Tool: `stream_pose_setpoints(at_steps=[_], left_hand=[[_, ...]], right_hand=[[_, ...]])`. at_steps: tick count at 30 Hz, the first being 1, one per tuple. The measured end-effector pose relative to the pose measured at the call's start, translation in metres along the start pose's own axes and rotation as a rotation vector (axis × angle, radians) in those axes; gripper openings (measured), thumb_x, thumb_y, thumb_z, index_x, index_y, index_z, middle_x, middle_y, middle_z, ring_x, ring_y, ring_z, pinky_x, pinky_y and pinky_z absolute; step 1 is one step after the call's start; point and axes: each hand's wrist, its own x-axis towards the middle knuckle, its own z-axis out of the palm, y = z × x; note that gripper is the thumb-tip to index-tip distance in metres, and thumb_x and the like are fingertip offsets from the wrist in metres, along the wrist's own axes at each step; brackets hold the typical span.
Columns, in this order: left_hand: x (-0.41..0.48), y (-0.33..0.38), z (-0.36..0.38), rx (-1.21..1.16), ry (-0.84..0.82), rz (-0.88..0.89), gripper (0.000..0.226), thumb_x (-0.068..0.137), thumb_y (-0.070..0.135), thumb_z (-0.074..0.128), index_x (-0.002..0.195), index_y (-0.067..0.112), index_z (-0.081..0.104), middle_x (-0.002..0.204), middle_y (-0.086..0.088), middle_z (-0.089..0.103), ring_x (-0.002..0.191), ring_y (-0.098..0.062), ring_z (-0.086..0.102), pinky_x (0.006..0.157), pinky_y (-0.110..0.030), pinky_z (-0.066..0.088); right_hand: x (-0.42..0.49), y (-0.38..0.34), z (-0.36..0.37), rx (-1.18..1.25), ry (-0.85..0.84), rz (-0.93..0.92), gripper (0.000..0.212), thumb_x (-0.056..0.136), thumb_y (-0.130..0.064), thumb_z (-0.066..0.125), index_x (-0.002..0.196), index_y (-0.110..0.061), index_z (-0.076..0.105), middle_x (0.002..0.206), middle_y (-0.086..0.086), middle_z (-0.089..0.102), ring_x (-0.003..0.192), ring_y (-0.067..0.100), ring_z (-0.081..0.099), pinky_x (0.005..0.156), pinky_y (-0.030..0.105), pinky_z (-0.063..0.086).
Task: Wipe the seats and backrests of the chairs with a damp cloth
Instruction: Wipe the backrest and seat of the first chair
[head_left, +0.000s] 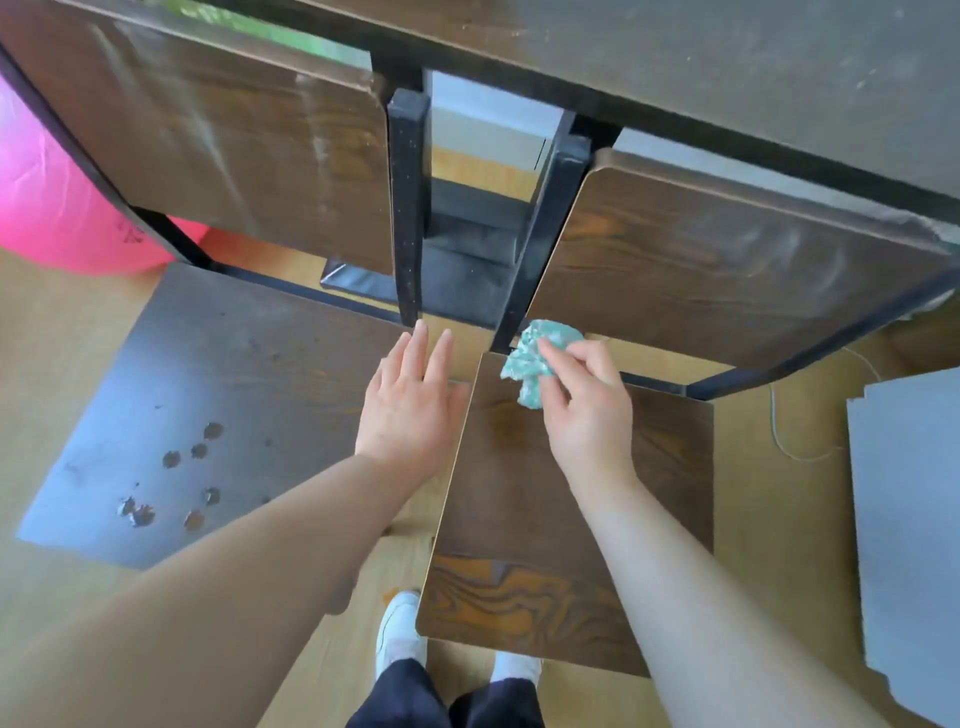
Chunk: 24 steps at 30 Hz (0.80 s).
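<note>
My right hand (582, 410) grips a crumpled teal cloth (535, 358), its fingers (558, 358) curled round the wad. The cloth sits at the back left corner of the brown wood-grain right seat (561, 519), just below the right wooden backrest (727, 270). My left hand (410, 400) is flat and holds nothing, fingers straight and slightly spread, at the right edge of the darker, spotted left seat (208, 405). I cannot tell whether it touches. Black metal posts (408, 208) stand between the right backrest and the left wooden backrest (234, 156). A dark bench top (675, 52) runs above. A pink plastic bulk (47, 208) lies far left on the pale wooden floor (62, 338).
</note>
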Motion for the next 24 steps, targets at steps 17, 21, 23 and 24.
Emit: stream_pose_setpoints(at_steps=[17,21,23,24], left_hand=[[0.025,0.104,-0.035,-0.01,0.188,0.163,0.062,0.104,0.045,0.034,0.159,0.026,0.012,0.167,-0.004,0.007,0.154,-0.024,0.007,0.118,-0.034,0.006],[0.024,0.1,-0.025,-0.003,0.15,0.142,0.061,0.104,0.046,0.031,0.158,0.026,0.011,0.167,-0.005,0.007,0.154,-0.024,0.005,0.122,-0.04,0.012],[0.022,0.099,-0.021,-0.001,0.132,0.126,0.061,0.105,0.046,0.031,0.158,0.026,0.011,0.167,-0.005,0.006,0.154,-0.025,0.005,0.122,-0.041,0.013],[0.021,0.098,-0.019,-0.002,0.13,0.121,0.06,0.105,0.046,0.032,0.158,0.026,0.011,0.167,-0.005,0.007,0.154,-0.025,0.005,0.122,-0.041,0.014]], right_hand=[[0.118,0.001,-0.1,-0.168,0.257,-0.349,0.042,0.096,-0.028,0.048,0.127,-0.006,0.065,0.111,0.012,0.063,0.107,0.02,0.058,0.089,0.026,0.053],[0.117,0.006,-0.09,-0.206,0.303,-0.353,0.04,0.095,-0.025,0.053,0.128,-0.005,0.064,0.112,0.014,0.064,0.107,0.024,0.06,0.089,0.032,0.056],[0.115,0.007,-0.085,-0.189,0.317,-0.352,0.04,0.096,-0.025,0.051,0.127,-0.004,0.064,0.111,0.014,0.065,0.106,0.024,0.061,0.088,0.034,0.057],[0.114,0.007,-0.084,-0.181,0.321,-0.351,0.04,0.096,-0.025,0.05,0.127,-0.003,0.065,0.111,0.015,0.065,0.106,0.024,0.061,0.088,0.034,0.057]])
